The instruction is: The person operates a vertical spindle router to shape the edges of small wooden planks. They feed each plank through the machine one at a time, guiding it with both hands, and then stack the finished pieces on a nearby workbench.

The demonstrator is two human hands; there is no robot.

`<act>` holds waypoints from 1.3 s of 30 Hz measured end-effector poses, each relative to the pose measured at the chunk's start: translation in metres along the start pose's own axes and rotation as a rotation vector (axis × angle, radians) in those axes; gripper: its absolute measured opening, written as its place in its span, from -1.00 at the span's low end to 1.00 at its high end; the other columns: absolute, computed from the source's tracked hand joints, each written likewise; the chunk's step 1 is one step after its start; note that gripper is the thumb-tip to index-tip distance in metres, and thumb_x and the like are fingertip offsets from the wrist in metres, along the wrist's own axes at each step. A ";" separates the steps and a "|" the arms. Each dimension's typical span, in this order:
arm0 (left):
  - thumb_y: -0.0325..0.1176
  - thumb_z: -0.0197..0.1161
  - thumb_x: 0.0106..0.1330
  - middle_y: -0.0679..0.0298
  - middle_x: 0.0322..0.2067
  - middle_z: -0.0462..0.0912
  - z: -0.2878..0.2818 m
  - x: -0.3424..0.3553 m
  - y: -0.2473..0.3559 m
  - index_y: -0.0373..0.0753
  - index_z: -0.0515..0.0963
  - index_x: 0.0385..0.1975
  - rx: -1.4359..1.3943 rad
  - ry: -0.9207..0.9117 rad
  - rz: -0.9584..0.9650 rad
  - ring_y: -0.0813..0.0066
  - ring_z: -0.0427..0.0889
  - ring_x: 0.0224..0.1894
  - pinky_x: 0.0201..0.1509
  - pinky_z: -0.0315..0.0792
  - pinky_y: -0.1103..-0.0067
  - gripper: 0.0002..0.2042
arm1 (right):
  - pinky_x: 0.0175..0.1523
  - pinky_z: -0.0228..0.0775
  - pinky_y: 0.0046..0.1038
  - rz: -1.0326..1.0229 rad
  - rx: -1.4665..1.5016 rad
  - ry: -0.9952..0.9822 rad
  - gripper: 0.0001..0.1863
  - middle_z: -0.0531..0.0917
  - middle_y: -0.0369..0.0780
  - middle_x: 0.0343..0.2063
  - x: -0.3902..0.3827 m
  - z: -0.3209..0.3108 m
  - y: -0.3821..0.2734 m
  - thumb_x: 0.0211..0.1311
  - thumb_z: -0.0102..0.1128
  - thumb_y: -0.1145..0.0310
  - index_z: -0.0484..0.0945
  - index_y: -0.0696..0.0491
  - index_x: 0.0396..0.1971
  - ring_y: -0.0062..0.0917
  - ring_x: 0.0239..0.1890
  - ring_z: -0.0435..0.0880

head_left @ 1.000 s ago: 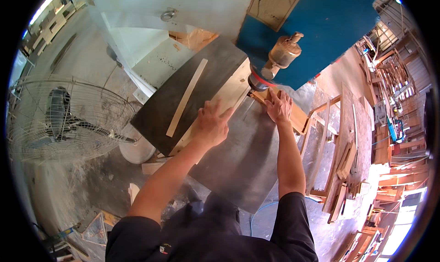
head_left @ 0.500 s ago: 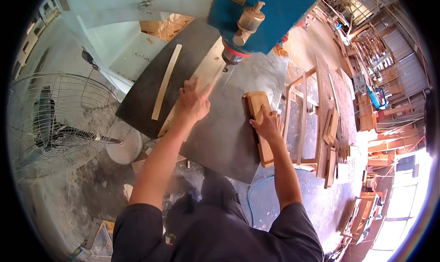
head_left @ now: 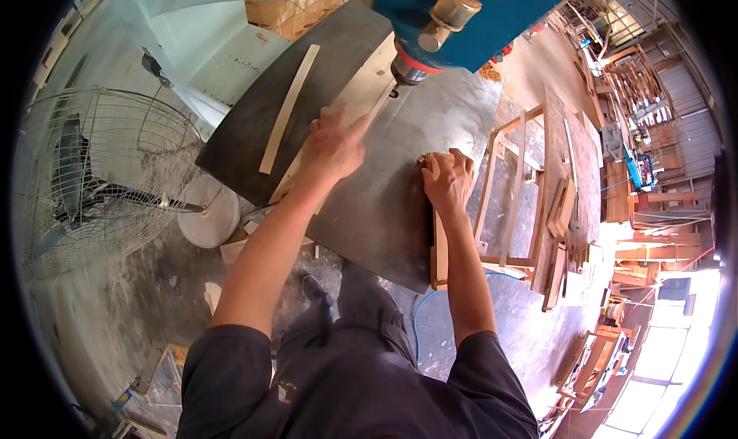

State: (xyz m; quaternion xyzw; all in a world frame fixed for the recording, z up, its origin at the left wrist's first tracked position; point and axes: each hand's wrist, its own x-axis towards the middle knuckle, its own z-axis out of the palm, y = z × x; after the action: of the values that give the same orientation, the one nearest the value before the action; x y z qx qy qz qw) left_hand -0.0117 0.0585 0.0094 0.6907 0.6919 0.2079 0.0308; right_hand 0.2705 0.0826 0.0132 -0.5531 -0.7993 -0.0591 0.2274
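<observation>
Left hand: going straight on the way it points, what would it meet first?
The left hand, sliding along the pale board it touches, would probably meet the blue machine head first; depth is unclear, so it might pass beneath.

No text, label, number or sign can be read here. On the chest of the dark shirt there is a small coloured mark, but it is too small and blurred, so I cannot tell if it is letters or only a picture.
</observation>
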 end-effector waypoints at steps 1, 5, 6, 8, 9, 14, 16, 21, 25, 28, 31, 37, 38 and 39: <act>-0.28 0.30 0.41 0.01 0.55 0.34 0.000 0.000 0.000 0.14 0.50 0.45 0.012 0.000 -0.005 -0.30 0.30 0.54 0.52 0.36 0.02 -0.44 | 0.36 0.42 0.00 -0.037 -0.032 -0.006 -0.65 0.61 -0.03 0.27 0.005 0.005 0.000 0.08 0.62 0.28 0.79 0.04 -0.13 0.01 0.26 0.55; -0.27 0.30 0.41 -0.01 0.54 0.34 -0.001 0.001 0.004 0.15 0.50 0.44 0.048 0.005 0.000 -0.25 0.32 0.51 0.50 0.37 0.07 -0.44 | 0.40 0.37 -0.03 -0.011 0.005 -0.060 -0.81 0.78 -0.08 0.00 0.023 0.046 0.016 0.19 0.51 0.32 0.78 0.04 -0.23 -0.14 0.26 0.62; -0.27 0.31 0.40 -0.01 0.53 0.35 -0.001 0.001 0.003 0.16 0.50 0.44 0.059 0.009 -0.005 -0.24 0.33 0.50 0.49 0.38 0.08 -0.44 | 0.31 0.48 -0.09 -0.023 0.040 0.005 -0.87 0.81 -0.11 -0.13 0.025 0.048 0.013 0.27 0.46 0.35 0.80 0.03 -0.23 -0.17 0.15 0.72; -0.26 0.31 0.40 -0.01 0.54 0.34 -0.001 0.003 0.002 0.16 0.49 0.45 0.088 0.004 -0.002 -0.23 0.35 0.49 0.46 0.39 0.09 -0.43 | 0.19 0.56 -0.20 0.181 0.311 0.029 -0.88 0.83 -0.13 -0.14 0.028 0.049 0.011 0.34 0.44 0.37 0.82 0.04 -0.19 -0.25 0.02 0.78; -0.26 0.31 0.40 -0.01 0.54 0.33 0.001 0.003 0.001 0.16 0.49 0.45 0.099 0.002 0.002 -0.23 0.35 0.48 0.45 0.40 0.09 -0.43 | 0.14 0.60 -0.26 0.286 0.440 0.041 -0.88 0.84 -0.14 -0.14 0.029 0.046 0.011 0.38 0.43 0.38 0.83 0.05 -0.17 -0.29 -0.05 0.81; -0.26 0.32 0.38 0.00 0.55 0.30 0.009 0.000 -0.003 0.14 0.49 0.44 0.079 0.047 0.012 -0.21 0.34 0.49 0.42 0.40 0.08 -0.42 | -0.07 0.68 -0.45 0.653 1.001 0.254 -0.76 0.87 -0.13 -0.26 0.027 0.017 0.083 0.46 0.44 0.46 0.76 0.24 0.02 -0.46 -0.27 0.85; -0.26 0.34 0.37 -0.01 0.53 0.31 0.013 -0.001 -0.002 0.12 0.49 0.44 0.073 0.081 0.033 -0.18 0.36 0.46 0.39 0.43 0.08 -0.41 | 0.20 0.62 -0.15 0.453 0.148 0.110 -0.40 0.72 0.06 0.18 0.006 -0.005 0.121 0.32 0.32 0.62 0.56 0.14 0.38 -0.13 0.10 0.78; -0.25 0.37 0.35 -0.01 0.50 0.33 0.014 0.001 -0.006 0.12 0.48 0.45 0.086 0.101 0.044 -0.15 0.39 0.42 0.36 0.46 0.07 -0.39 | 0.43 0.44 0.02 -0.133 -0.293 -0.308 -0.01 0.31 0.06 0.59 -0.046 -0.044 0.126 0.13 0.20 0.74 0.36 -0.22 0.62 0.06 0.44 0.51; -0.24 0.36 0.36 -0.01 0.52 0.32 0.011 0.000 -0.006 0.13 0.50 0.46 0.065 0.074 0.032 -0.17 0.38 0.46 0.37 0.46 0.08 -0.39 | 0.53 0.36 0.02 -0.478 -0.183 -0.333 -0.06 0.33 0.01 0.59 -0.065 -0.073 0.093 0.14 0.23 0.68 0.44 -0.31 0.57 -0.01 0.53 0.44; -0.23 0.35 0.38 -0.02 0.54 0.32 0.008 0.001 -0.006 0.15 0.50 0.48 0.039 0.033 0.027 -0.18 0.38 0.47 0.38 0.45 0.09 -0.39 | 0.60 0.32 0.00 -0.617 -0.272 -0.394 -0.16 0.37 -0.09 0.58 -0.072 -0.079 0.092 0.22 0.31 0.55 0.50 -0.40 0.52 -0.10 0.57 0.42; -0.21 0.34 0.39 -0.03 0.55 0.32 0.007 0.003 -0.005 0.15 0.50 0.49 0.058 0.010 0.018 -0.18 0.39 0.47 0.40 0.45 0.10 -0.39 | 0.64 0.26 0.00 -0.684 -0.287 -0.505 -0.22 0.40 -0.17 0.58 -0.065 -0.089 0.075 0.28 0.30 0.50 0.52 -0.44 0.48 -0.17 0.61 0.38; -0.20 0.37 0.37 0.00 0.54 0.32 0.005 0.000 -0.002 0.15 0.52 0.46 0.084 0.047 0.021 -0.12 0.39 0.46 0.39 0.45 0.11 -0.40 | 0.71 0.16 0.02 -0.796 -0.321 -0.556 -0.30 0.41 -0.32 0.58 -0.058 -0.081 0.072 0.34 0.29 0.40 0.51 -0.38 0.47 -0.27 0.65 0.31; -0.20 0.37 0.37 0.00 0.54 0.32 0.004 0.001 -0.003 0.15 0.52 0.45 0.074 0.040 0.017 -0.10 0.40 0.45 0.38 0.45 0.11 -0.40 | 0.71 0.15 0.01 -0.795 -0.296 -0.551 -0.31 0.41 -0.34 0.58 -0.057 -0.080 0.069 0.35 0.28 0.40 0.50 -0.37 0.47 -0.27 0.65 0.32; -0.21 0.38 0.36 0.01 0.53 0.32 0.003 0.002 -0.004 0.15 0.53 0.44 0.065 0.034 0.014 -0.09 0.40 0.44 0.37 0.46 0.11 -0.41 | 0.69 0.16 0.03 -0.789 -0.290 -0.569 -0.29 0.40 -0.33 0.59 -0.055 -0.081 0.063 0.32 0.31 0.41 0.49 -0.37 0.48 -0.26 0.65 0.31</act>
State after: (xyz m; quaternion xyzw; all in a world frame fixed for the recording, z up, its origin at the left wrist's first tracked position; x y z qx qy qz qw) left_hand -0.0143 0.0612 0.0059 0.6924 0.6940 0.1974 -0.0047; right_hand 0.3680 0.0313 0.0516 -0.2292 -0.9612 -0.0975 -0.1182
